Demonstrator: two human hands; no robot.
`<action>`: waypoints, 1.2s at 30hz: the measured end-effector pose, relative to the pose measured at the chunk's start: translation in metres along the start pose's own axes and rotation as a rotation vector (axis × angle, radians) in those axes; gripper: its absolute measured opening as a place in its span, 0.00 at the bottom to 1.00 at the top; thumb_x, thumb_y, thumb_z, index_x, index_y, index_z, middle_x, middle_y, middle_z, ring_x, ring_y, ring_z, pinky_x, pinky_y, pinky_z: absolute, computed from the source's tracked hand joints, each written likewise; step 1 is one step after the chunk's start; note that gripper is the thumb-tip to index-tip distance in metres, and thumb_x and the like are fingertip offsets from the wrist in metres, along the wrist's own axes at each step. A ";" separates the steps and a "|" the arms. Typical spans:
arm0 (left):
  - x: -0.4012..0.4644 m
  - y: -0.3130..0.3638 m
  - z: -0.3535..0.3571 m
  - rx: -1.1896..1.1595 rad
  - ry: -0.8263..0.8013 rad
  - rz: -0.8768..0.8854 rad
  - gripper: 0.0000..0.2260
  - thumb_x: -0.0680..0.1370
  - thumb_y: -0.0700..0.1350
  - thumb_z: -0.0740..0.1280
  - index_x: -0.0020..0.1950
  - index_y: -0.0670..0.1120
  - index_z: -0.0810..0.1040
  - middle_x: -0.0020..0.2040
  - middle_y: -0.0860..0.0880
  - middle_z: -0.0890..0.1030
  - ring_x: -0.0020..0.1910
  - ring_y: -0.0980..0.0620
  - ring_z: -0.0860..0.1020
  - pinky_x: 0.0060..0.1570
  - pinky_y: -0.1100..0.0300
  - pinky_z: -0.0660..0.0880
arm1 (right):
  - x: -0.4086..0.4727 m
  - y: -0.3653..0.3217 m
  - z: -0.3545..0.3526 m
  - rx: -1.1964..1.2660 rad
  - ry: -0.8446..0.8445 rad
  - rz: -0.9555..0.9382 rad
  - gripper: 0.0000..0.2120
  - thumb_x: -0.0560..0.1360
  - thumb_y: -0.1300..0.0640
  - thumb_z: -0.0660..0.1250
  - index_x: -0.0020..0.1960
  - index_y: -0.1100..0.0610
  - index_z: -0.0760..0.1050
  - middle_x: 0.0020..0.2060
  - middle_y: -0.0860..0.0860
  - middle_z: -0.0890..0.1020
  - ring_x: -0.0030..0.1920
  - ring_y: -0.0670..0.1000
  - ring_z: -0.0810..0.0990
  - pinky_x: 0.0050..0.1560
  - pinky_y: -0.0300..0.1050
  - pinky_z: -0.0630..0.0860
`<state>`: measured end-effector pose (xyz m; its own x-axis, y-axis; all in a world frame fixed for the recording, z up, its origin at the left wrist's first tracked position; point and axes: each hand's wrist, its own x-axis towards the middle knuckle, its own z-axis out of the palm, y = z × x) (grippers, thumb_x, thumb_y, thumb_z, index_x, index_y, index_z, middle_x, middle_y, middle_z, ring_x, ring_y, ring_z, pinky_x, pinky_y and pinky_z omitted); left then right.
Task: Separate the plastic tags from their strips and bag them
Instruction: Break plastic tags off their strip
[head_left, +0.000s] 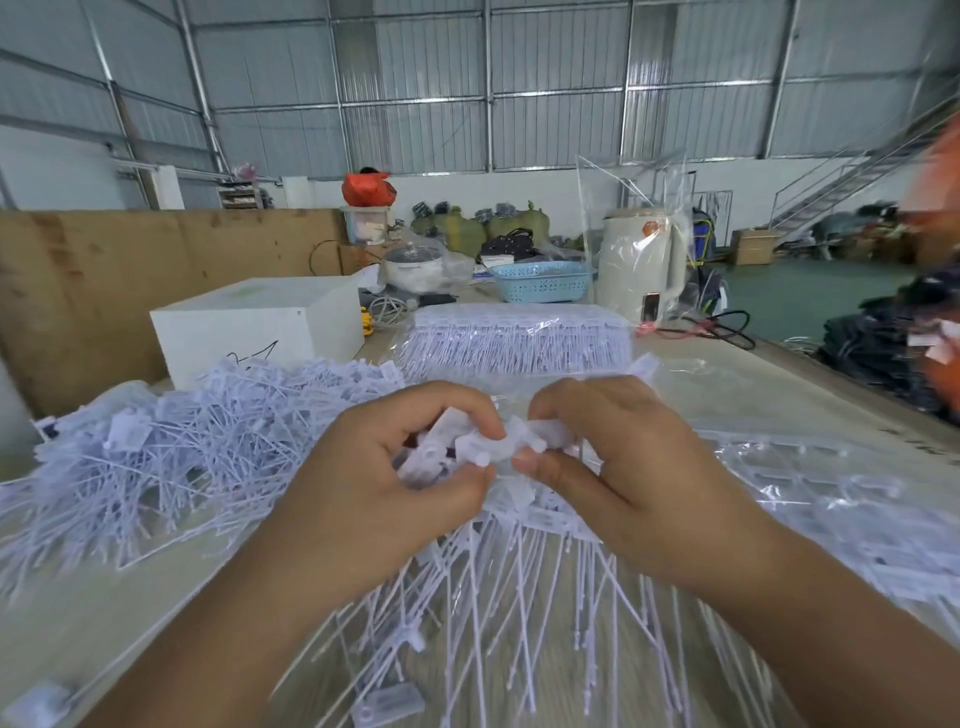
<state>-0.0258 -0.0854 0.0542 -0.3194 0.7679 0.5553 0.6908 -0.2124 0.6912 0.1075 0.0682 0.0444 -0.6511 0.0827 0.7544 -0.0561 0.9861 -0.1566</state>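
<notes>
Plastic tags (467, 447): white, translucent, flat heads with long thin tails, a bunch sitting pinched between both hands, tails fanning toward the viewer. Loose tag pile (171, 457): lying tangled at left on the table. Bagged tag stack (519, 332): resting flat behind, heads aligned in rows, tails hanging forward.

Both forearms reach forward over the table. The left hand (410, 462) and right hand (608, 457) meet, fingers curled, pinching.
</notes>
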 end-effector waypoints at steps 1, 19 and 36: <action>0.000 0.000 -0.001 -0.012 -0.044 -0.009 0.12 0.66 0.52 0.70 0.50 0.57 0.82 0.38 0.42 0.79 0.30 0.39 0.73 0.32 0.59 0.68 | 0.000 -0.001 -0.003 0.002 -0.017 -0.027 0.07 0.77 0.52 0.66 0.46 0.55 0.75 0.34 0.43 0.73 0.37 0.45 0.71 0.43 0.43 0.66; -0.001 -0.004 0.013 -0.043 -0.116 0.035 0.11 0.70 0.61 0.69 0.44 0.56 0.74 0.31 0.47 0.73 0.26 0.55 0.67 0.29 0.63 0.66 | -0.001 -0.004 0.004 -0.097 0.109 -0.029 0.13 0.77 0.52 0.61 0.40 0.60 0.76 0.28 0.49 0.74 0.29 0.53 0.71 0.33 0.46 0.68; 0.009 -0.006 0.031 -0.198 0.257 0.051 0.09 0.73 0.55 0.70 0.37 0.59 0.71 0.29 0.51 0.74 0.27 0.59 0.70 0.25 0.63 0.68 | 0.000 0.001 0.013 0.028 0.538 0.239 0.14 0.79 0.51 0.61 0.37 0.58 0.69 0.25 0.47 0.68 0.29 0.50 0.67 0.27 0.41 0.63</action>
<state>-0.0132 -0.0586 0.0407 -0.4587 0.5808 0.6725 0.5782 -0.3796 0.7222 0.0974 0.0671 0.0362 -0.1728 0.3711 0.9124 0.0198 0.9274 -0.3735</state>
